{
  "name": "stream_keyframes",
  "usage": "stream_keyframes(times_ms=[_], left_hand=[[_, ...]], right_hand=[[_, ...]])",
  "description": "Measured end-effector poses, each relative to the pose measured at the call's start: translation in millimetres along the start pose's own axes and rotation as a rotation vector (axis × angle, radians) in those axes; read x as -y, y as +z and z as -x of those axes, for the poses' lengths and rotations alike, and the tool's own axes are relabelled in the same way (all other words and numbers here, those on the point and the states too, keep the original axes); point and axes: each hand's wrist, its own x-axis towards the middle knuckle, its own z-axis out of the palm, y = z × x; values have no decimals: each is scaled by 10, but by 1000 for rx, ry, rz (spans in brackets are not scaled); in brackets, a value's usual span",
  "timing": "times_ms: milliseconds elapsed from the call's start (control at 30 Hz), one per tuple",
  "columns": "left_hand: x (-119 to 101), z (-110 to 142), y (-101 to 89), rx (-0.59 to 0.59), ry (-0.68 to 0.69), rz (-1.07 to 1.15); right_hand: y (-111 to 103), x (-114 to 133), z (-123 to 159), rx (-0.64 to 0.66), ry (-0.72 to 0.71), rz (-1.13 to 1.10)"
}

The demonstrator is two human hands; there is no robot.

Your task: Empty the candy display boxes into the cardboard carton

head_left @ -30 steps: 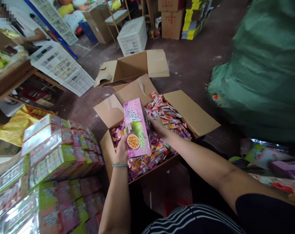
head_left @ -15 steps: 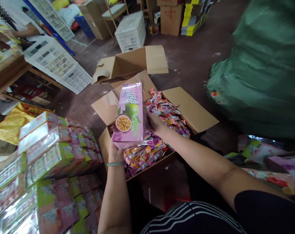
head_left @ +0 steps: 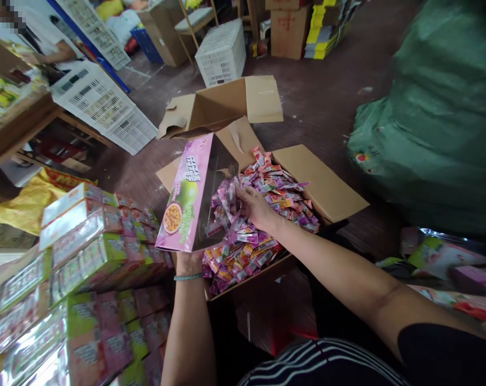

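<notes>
A pink display box printed with a green fruit and a passion fruit is tilted over an open cardboard carton full of small candy sachets. My left hand grips the box from underneath, a bead bracelet on the wrist. The box's clear side faces right and shows sachets inside. My right hand rests against that side, fingers curled on a bunch of sachets at the box mouth.
Stacks of filled pink and green boxes stand at my left. An empty open carton lies behind, white plastic crates further back, a big green sack at right, more packs at right. Another person is far left.
The pink box has been lifted and tipped so that its open clear side faces my right hand. My right hand has come up from the sachet pile to the box mouth.
</notes>
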Motion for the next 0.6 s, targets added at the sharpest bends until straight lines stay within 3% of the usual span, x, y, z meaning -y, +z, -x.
stream_keyframes(times_ms=[233, 333, 467, 533, 600], left_hand=[[-192, 250, 268, 170, 125, 23], [-184, 259, 234, 90, 310, -13], [-119, 298, 101, -29, 566, -150], [-106, 329, 48, -40, 595, -319], [-123, 352, 6, -47, 563, -472]], right_hand=[[-50, -41, -16, -47, -40, -26], [-39, -126, 15, -46, -100, 16], [24, -220, 57, -179, -223, 164], [46, -218, 73, -173, -205, 234], [38, -189, 97, -69, -191, 294]])
